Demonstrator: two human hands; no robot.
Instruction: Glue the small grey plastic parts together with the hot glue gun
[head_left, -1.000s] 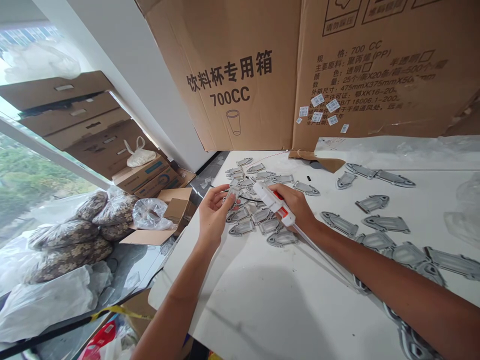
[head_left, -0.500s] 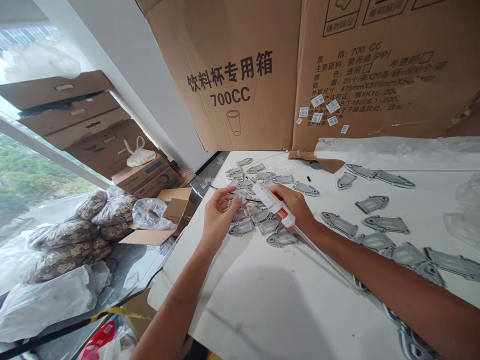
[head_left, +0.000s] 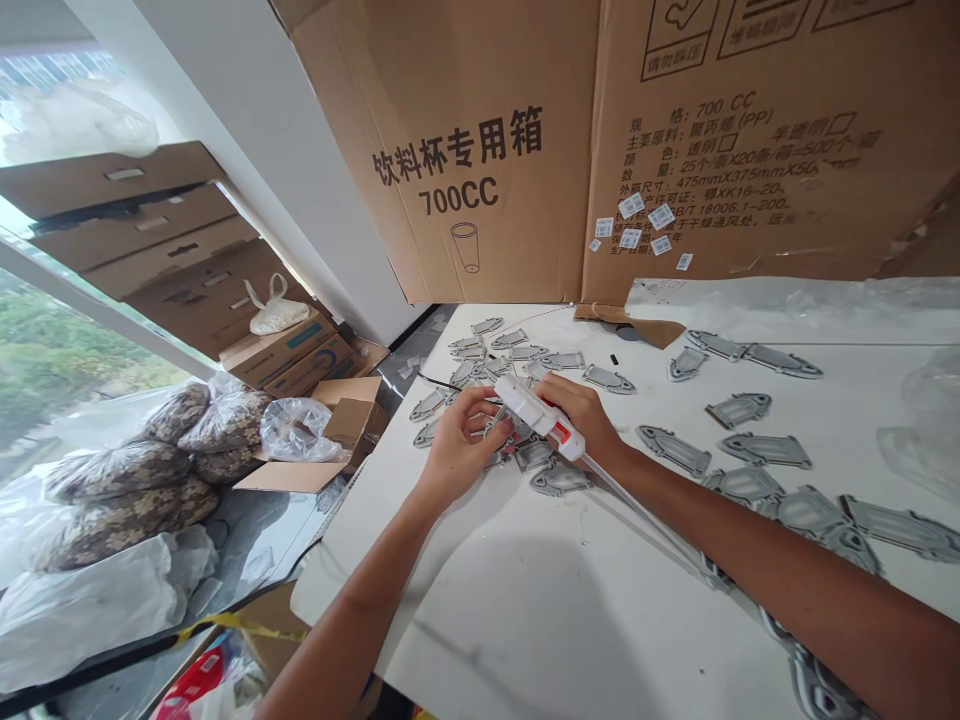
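My right hand is shut around a white hot glue gun with a red trigger, its nozzle pointing left. My left hand closes on a flat grey piece just below the nozzle, and the fingers and gun hide much of it. Many similar grey pointed pieces with cut-out centres lie scattered around both hands on the white table. The nearest lie touching or under my hands. The gun's white cord runs from the handle down to the right, beside my right forearm.
A large cardboard carton wall printed 700CC stands behind the table. Further grey pieces lie to the right. Left of the table edge are patterned sacks, a clear plastic bag, an open carton and stacked flat cardboard.
My left hand has moved right and now sits close under the glue gun's nozzle. The right hand and gun have shifted slightly left and down.
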